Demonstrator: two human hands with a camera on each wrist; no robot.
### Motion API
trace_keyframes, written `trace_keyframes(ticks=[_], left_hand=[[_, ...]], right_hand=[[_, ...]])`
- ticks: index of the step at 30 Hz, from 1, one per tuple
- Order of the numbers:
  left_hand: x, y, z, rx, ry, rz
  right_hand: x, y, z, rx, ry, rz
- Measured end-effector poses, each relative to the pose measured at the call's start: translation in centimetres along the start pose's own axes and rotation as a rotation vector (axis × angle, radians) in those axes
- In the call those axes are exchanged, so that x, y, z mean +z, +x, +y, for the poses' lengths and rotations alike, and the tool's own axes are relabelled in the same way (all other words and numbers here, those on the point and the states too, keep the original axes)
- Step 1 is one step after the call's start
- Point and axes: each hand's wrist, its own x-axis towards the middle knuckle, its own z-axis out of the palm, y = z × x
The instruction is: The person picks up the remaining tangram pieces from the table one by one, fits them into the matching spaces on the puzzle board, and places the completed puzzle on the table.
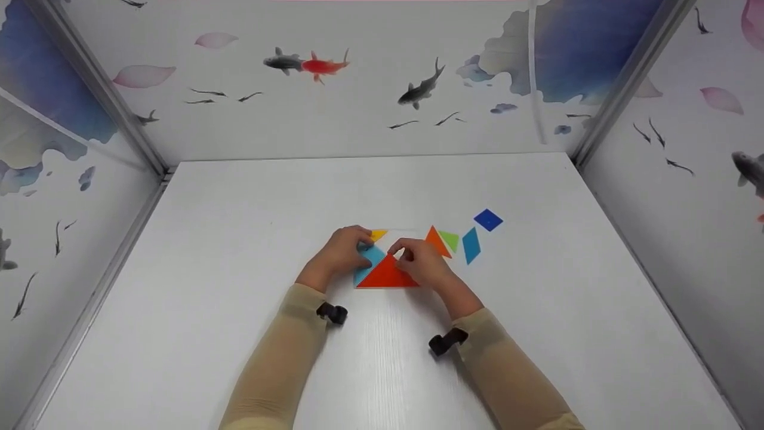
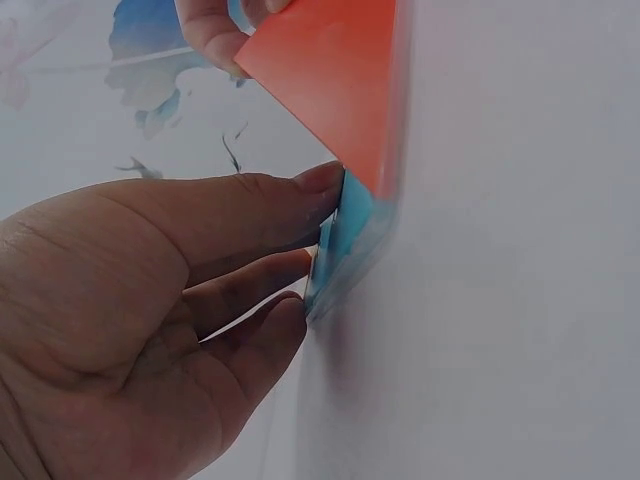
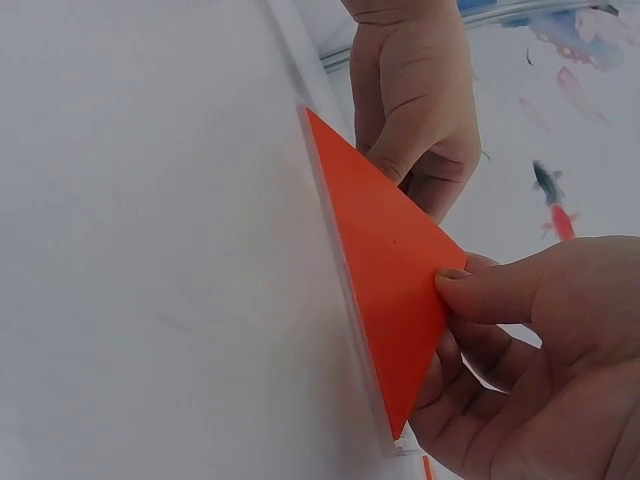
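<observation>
My right hand (image 1: 424, 264) pinches a large red triangle (image 1: 388, 277) near its top corner, thumb on its face and fingers behind the edge, as the right wrist view shows. The red triangle (image 3: 375, 270) lies along the near side of a shallow tray with a clear rim (image 2: 403, 120). To its left, a light blue triangle (image 1: 369, 257) meets its slanted edge. My left hand (image 1: 341, 254) rests over the tray's left side, with thumb and fingertips touching down on the light blue triangle (image 2: 355, 215). A yellow piece (image 1: 378, 235) shows partly beyond the left fingers.
Right of the tray lie an orange triangle (image 1: 438, 242), a green piece (image 1: 449, 240) partly behind it, a blue parallelogram (image 1: 471, 245) and a dark blue square (image 1: 488, 220). The white table (image 1: 239, 209) is bordered by walls printed with fish.
</observation>
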Motion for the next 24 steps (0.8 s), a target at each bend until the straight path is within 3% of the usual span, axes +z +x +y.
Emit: trace_keyframes(ticks=[7,17,24], left_hand=[[-0.10,-0.11,0.05,0.034,0.005,0.007],[-0.15,-0.67,0.21,-0.009,0.002,0.003],[-0.01,-0.26,0.30,-0.022,0.007,0.007]], right_hand=[[0.36,-0.14,-0.09,-0.034,-0.054,0.021],[0.85,-0.07,-0.24,-0.001,-0.041,0.018],[0.65,-0.07,-0.21,-0.005,-0.040,0.030]])
